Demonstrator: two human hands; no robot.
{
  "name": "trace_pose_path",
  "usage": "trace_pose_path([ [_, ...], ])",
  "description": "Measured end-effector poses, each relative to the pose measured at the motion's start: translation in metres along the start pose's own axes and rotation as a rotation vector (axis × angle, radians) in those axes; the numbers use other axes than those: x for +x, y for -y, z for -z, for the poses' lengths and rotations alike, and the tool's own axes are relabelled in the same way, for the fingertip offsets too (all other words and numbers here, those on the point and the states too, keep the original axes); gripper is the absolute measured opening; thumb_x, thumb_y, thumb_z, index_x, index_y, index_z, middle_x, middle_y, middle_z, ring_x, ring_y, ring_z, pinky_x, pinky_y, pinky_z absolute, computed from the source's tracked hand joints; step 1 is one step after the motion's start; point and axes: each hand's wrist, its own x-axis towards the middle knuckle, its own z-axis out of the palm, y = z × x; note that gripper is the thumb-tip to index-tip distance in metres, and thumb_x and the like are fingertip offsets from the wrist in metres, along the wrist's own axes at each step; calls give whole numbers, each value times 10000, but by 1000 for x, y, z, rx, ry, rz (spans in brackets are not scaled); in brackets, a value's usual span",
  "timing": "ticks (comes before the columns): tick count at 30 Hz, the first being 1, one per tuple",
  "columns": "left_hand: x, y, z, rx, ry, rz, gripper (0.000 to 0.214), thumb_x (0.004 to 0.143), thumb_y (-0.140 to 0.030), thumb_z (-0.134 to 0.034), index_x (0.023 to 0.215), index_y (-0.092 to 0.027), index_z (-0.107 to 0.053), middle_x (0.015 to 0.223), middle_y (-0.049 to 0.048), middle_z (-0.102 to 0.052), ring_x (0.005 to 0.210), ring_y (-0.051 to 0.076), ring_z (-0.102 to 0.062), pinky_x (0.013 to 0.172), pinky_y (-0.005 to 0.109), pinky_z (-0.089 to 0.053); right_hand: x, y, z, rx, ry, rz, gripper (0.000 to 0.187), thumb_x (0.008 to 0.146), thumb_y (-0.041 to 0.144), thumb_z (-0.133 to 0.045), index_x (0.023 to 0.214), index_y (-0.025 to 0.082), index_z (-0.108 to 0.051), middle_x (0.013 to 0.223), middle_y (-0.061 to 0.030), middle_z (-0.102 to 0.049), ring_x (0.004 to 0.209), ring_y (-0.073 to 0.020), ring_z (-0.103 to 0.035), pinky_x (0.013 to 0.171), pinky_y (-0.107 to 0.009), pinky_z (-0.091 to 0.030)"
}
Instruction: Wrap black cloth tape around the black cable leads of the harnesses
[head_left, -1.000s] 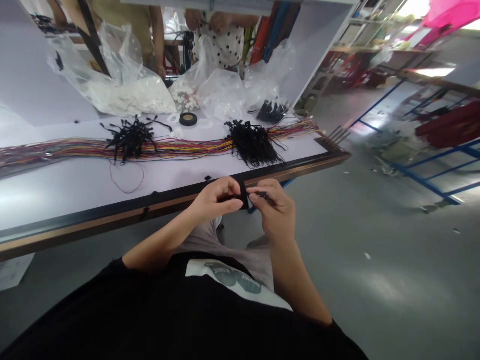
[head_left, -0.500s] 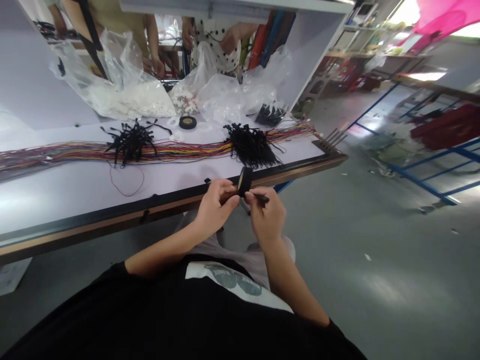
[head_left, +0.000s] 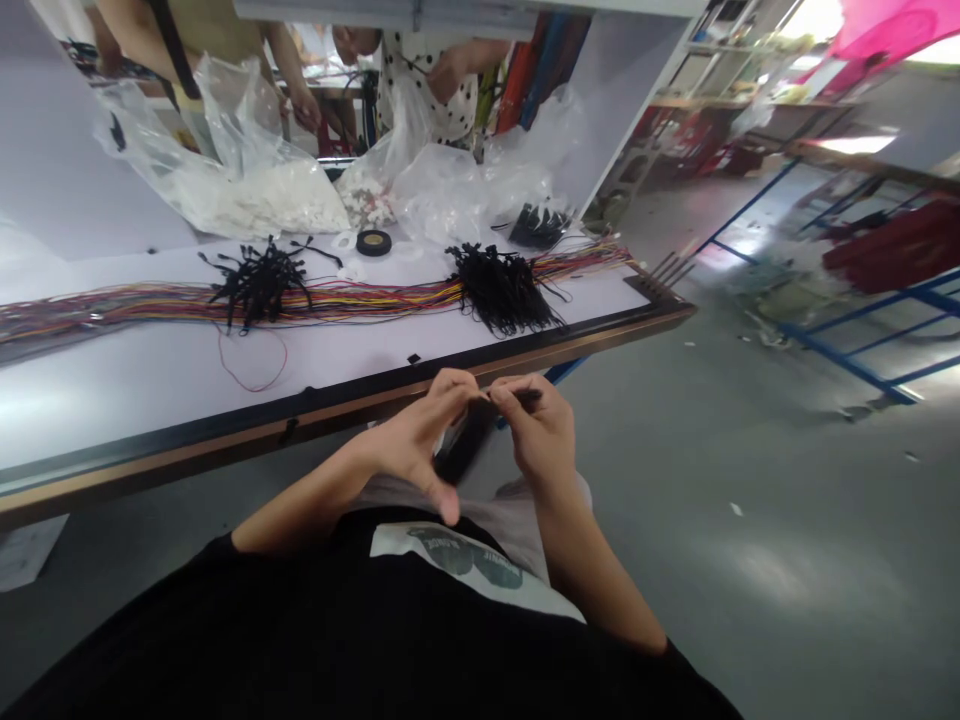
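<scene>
One blurred black tape roll is between the left hand, its thumb spread wide from the fingers, and the right hand, which pinches a thin black piece. Whether the left grips the roll, I cannot tell. Another black tape roll lies flat on the white tabletop behind the coloured wires.

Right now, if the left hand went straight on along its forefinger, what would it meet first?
Most likely the right hand: its pinching fingers sit just ahead of the left hand. Depth is unclear, so I can't tell whether they already touch.
</scene>
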Motion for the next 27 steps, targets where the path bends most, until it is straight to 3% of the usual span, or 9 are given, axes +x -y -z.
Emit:
trace_pose_path([
  [2,-1,-1,5,130,146,-72,831,309,-755,-686,913,-191,-598,952,86,-510,967,242,-468,807,342,-451,1,9,6,-52,54,49,122,755,274,-607,656,212,-574,733,5,-662,693,-149,-604,685,-316,-469],
  [3,-1,0,5,180,114,-75,758,414,-769,-642,900,-189,-596,936,82,-510,924,222,-476,775,326,-452,1,13,8,-74,66,93,112,750,262,-610,653,216,-578,748,3,-660,708,-153,-601,698,-323,-467],
  [7,4,11,-6,365,-319,-25,280,764,-446,-605,858,-187,-560,837,27,-534,729,125,-489,645,240,-420,0,19,5,-133,-2,222,120,723,286,-638,633,228,-583,770,-6,-606,768,-172,-575,722,-340,-463],
  [10,9,18,-12,470,-361,-95,42,773,-215,-575,747,-183,-580,754,16,-582,720,125,-528,664,243,-432,-4,11,-5,-49,-25,106,136,762,335,-594,680,229,-569,687,13,-564,676,-147,-553,626,-298,-462],
  [16,11,25,-18,501,-498,-142,88,759,-140,-534,721,-183,-600,788,40,-615,774,146,-582,712,281,-478,-7,3,-21,91,22,-73,121,754,315,-600,751,228,-516,620,55,-525,512,-102,-497,503,-253,-428],
  [18,9,22,-22,414,-559,-65,148,728,-146,-578,869,-186,-601,978,69,-602,854,153,-587,763,299,-489,-6,3,-21,59,-48,-12,120,759,296,-595,710,222,-514,670,36,-550,593,-115,-534,568,-270,-452],
  [20,8,16,-24,212,-671,72,409,667,-160,-654,1054,-194,-525,1098,83,-555,851,143,-592,743,292,-503,-5,1,-21,40,-102,68,132,759,281,-599,676,217,-519,745,8,-590,695,-136,-564,640,-294,-468],
  [22,8,9,-22,-77,-723,236,523,636,-200,-699,1102,-187,-461,1019,60,-567,744,116,-593,633,245,-505,-6,-2,-21,72,-101,118,133,767,267,-596,669,216,-521,788,-8,-618,730,-149,-583,666,-316,-477],
  [27,10,5,-5,-722,-431,461,344,717,-400,-658,896,-123,-561,749,35,-589,591,107,-570,413,164,-393,-10,-7,-25,170,-113,152,126,779,239,-599,677,216,-529,788,-5,-634,731,-151,-606,674,-335,-482],
])
